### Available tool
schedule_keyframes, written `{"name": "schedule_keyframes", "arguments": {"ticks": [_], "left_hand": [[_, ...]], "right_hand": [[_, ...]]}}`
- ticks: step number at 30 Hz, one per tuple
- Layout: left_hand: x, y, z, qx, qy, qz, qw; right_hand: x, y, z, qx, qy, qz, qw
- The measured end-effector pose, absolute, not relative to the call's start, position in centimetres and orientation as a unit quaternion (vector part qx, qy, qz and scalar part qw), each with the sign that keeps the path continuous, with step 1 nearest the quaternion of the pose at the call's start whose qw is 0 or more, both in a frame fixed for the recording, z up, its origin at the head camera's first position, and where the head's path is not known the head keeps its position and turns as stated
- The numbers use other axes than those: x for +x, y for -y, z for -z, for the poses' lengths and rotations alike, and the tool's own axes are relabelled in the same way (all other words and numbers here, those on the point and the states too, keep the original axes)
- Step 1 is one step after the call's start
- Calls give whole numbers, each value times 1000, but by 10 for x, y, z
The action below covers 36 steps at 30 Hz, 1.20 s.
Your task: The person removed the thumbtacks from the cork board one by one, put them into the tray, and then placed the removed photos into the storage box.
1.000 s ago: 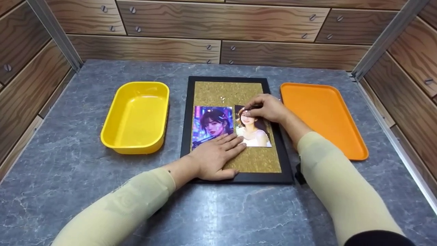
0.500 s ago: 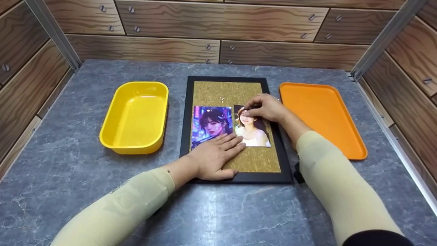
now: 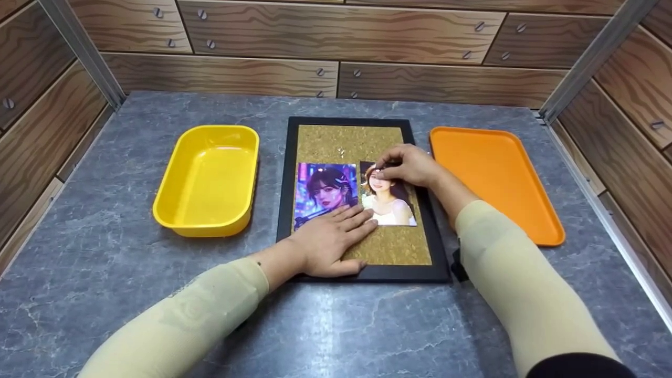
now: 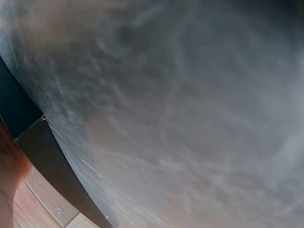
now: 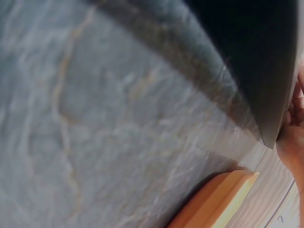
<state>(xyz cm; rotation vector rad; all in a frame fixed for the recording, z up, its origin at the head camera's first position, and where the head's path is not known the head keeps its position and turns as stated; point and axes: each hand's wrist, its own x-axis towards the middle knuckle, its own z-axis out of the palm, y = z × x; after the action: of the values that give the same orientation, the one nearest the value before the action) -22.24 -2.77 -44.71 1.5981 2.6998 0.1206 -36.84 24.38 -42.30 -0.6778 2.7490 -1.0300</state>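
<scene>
Cork board (image 3: 388,247): left hand (image 3: 326,245) lies flat; right hand (image 3: 409,165) curled over right photo (image 3: 394,209), pinch unconfirmed. Pressing straight down should prevent shifting.

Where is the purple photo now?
In the head view, the purple photo lies at left on the board, beside the other photo, partly hidden by the left hand.

We see the framed cork board (image 3: 396,247), yellow bin (image 3: 210,189), orange tray (image 3: 496,176), left hand (image 3: 328,244) and right hand (image 3: 409,165) all a hair further left in the head view than a second ago. They shifted together, with our viewpoint.
</scene>
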Motion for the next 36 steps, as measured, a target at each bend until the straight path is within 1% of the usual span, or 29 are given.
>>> {"name": "schedule_keyframes", "arguments": {"ticks": [23,36], "left_hand": [[-222,28,447,509,-860,-39,1],[-223,27,447,509,-860,-42,3]], "right_hand": [[-367,-243,424,-217,-901,368,71],[-368,-243,422,-229,-909,343,66]]}}
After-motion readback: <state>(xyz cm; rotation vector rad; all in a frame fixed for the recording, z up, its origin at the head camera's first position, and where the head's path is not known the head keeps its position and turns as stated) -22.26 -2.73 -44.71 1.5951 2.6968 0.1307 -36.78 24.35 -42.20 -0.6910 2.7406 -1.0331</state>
